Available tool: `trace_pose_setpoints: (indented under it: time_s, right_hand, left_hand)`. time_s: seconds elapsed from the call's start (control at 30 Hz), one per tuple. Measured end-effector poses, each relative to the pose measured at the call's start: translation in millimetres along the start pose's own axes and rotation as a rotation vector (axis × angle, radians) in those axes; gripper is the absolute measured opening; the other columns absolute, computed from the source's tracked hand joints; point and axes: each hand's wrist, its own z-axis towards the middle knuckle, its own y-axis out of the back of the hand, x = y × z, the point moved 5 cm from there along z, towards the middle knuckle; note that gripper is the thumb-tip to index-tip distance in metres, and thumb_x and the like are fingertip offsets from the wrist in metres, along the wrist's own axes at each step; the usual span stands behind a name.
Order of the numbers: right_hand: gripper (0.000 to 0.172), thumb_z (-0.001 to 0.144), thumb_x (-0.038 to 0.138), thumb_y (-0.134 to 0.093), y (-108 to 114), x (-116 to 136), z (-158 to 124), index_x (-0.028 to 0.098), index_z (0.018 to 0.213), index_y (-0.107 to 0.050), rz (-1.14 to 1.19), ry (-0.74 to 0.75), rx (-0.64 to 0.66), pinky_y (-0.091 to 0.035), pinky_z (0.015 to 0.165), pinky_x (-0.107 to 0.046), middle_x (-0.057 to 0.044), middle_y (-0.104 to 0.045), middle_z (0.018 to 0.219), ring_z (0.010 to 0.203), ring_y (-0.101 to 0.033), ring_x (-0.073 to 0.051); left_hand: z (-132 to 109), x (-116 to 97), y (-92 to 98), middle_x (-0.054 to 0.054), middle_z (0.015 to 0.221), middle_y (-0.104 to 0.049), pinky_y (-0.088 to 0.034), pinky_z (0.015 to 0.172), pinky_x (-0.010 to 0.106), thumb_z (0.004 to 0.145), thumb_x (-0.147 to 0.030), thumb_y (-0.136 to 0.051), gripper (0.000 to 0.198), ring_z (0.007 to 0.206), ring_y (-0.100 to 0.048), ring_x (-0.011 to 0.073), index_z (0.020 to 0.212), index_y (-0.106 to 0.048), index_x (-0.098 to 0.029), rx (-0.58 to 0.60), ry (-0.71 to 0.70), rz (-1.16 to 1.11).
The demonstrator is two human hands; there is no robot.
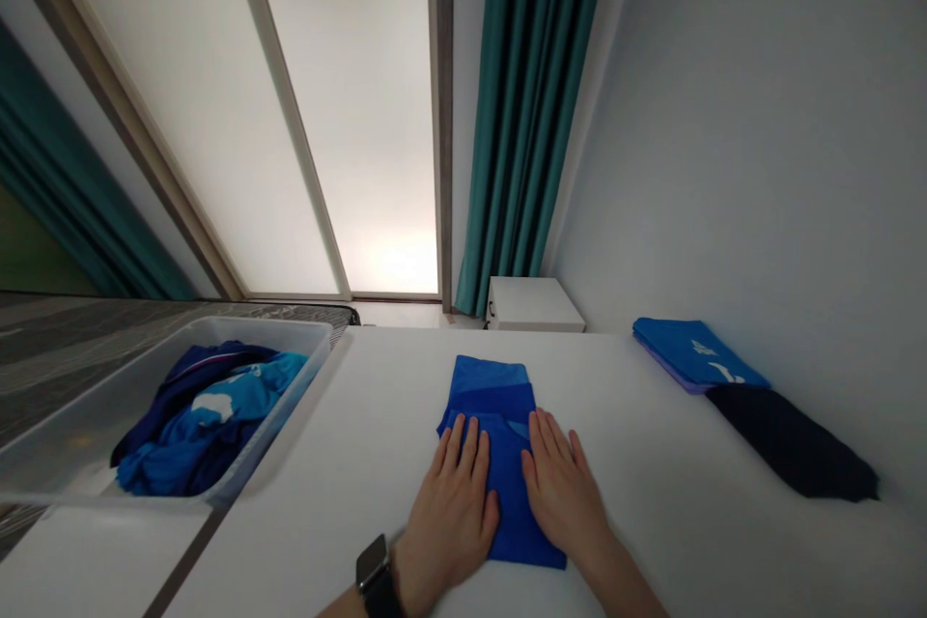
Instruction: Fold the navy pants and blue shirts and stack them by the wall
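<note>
A blue garment (pixel 516 492), folded into a long narrow strip, lies on the white table (pixel 348 463) in front of me. Its far end shows a lighter blue band. My left hand (pixel 456 507) rests flat on the strip's left side, fingers stretched out and pointing away from me. On the right edge lies my right hand (pixel 563 483), palm down with fingers extended, partly on the cloth. Neither hand grips anything. Parts of the garment are hidden beneath both hands. A black smartwatch (pixel 375 575) is on my left wrist.
At the left stands a translucent plastic bin (pixel 319 338) holding crumpled blue and navy clothes (pixel 210 415). Along the right wall sit a folded blue garment (pixel 699 354) with white print and a black folded garment (pixel 797 444). A small white cabinet (pixel 532 304) stands beyond the table.
</note>
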Motion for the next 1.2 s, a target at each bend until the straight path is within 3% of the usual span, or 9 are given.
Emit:
trace_pose_setpoints:
  time_s: [0.13, 0.27, 0.43, 0.53, 0.83, 1.0, 1.1, 1.2]
  right_hand:
    - [0.058, 0.093, 0.018, -0.027, 12, 2, 0, 0.005, 0.149, -0.032, -0.039, 0.018, -0.077, -0.022, 0.118, -0.050, -0.013, -0.030, 0.156, 0.145, -0.025, -0.025]
    - [0.066, 0.085, 0.004, -0.030, 20, 30, -9, 0.017, 0.150, -0.034, -0.053, 0.218, -0.087, -0.018, 0.120, -0.048, -0.005, -0.027, 0.158, 0.146, -0.023, -0.020]
    - [0.053, 0.098, 0.026, -0.029, 9, 33, -17, 0.016, 0.150, -0.032, -0.015, 0.217, 0.058, -0.023, 0.118, -0.050, -0.006, -0.027, 0.156, 0.145, -0.027, -0.023]
    - [0.056, 0.101, 0.040, -0.025, 8, 27, -18, 0.016, 0.152, -0.028, 0.004, 0.185, 0.078, -0.022, 0.118, -0.051, -0.006, -0.024, 0.157, 0.145, -0.025, -0.024]
    - [0.059, 0.101, 0.047, -0.023, 7, 26, -16, 0.018, 0.152, -0.026, 0.054, 0.198, 0.075, -0.016, 0.119, -0.052, -0.006, -0.023, 0.158, 0.146, -0.023, -0.024]
    - [0.060, 0.100, 0.046, -0.033, 33, 20, -20, 0.016, 0.151, -0.029, 0.092, 0.316, 0.024, -0.013, 0.119, -0.055, -0.009, -0.027, 0.157, 0.146, -0.024, -0.025]
    - [0.058, 0.096, 0.040, -0.046, 51, 19, -36, 0.022, 0.150, -0.035, 0.130, 0.504, -0.010, -0.021, 0.119, -0.050, -0.008, -0.035, 0.155, 0.143, -0.030, -0.024]
    - [0.052, 0.090, 0.031, -0.056, 54, 20, -53, 0.024, 0.142, -0.048, 0.132, 0.646, 0.014, -0.033, 0.116, -0.045, -0.006, -0.046, 0.149, 0.138, -0.040, -0.024]
  left_hand:
    - [2, -1, -1.2, 0.018, 0.158, -0.022, -0.025, 0.116, 0.052, 0.092, -0.030, -0.042, 0.065, 0.147, -0.015, 0.0359, 0.150, -0.031, -0.005, -0.012, 0.007, 0.026]
    - [3, -2, -4.5, 0.018, 0.157, -0.027, -0.026, 0.115, 0.054, 0.093, -0.031, -0.040, 0.064, 0.147, -0.014, 0.0360, 0.151, -0.029, -0.007, -0.055, 0.011, 0.037]
    - [1, 0, -4.1, 0.018, 0.157, -0.025, -0.025, 0.116, 0.053, 0.098, -0.037, -0.037, 0.062, 0.147, -0.015, 0.0350, 0.152, -0.028, -0.007, -0.057, -0.008, 0.006]
    - [-2, 7, 2.1, 0.015, 0.158, -0.023, -0.024, 0.118, 0.049, 0.100, -0.041, -0.037, 0.062, 0.147, -0.017, 0.0317, 0.153, -0.027, -0.011, -0.034, -0.057, -0.027]
    - [-21, 52, 34.2, 0.007, 0.158, -0.028, -0.022, 0.120, 0.045, 0.103, -0.032, -0.033, 0.053, 0.146, -0.024, 0.0209, 0.154, -0.022, -0.023, 0.070, -0.156, -0.170]
    - [-27, 32, 62.7, 0.008, 0.155, -0.036, -0.021, 0.120, 0.047, 0.098, -0.037, -0.046, 0.056, 0.144, -0.030, 0.0231, 0.150, -0.033, -0.023, 0.097, -0.334, -0.277]
    - [-30, 19, 68.2, 0.012, 0.150, -0.044, -0.027, 0.119, 0.045, 0.091, -0.041, -0.057, 0.061, 0.139, -0.039, 0.0264, 0.146, -0.041, -0.020, 0.125, -0.410, -0.307]
    - [-30, 14, 64.8, 0.013, 0.146, -0.049, -0.035, 0.115, 0.043, 0.087, -0.040, -0.062, 0.060, 0.134, -0.046, 0.0284, 0.141, -0.048, -0.018, 0.135, -0.411, -0.313]
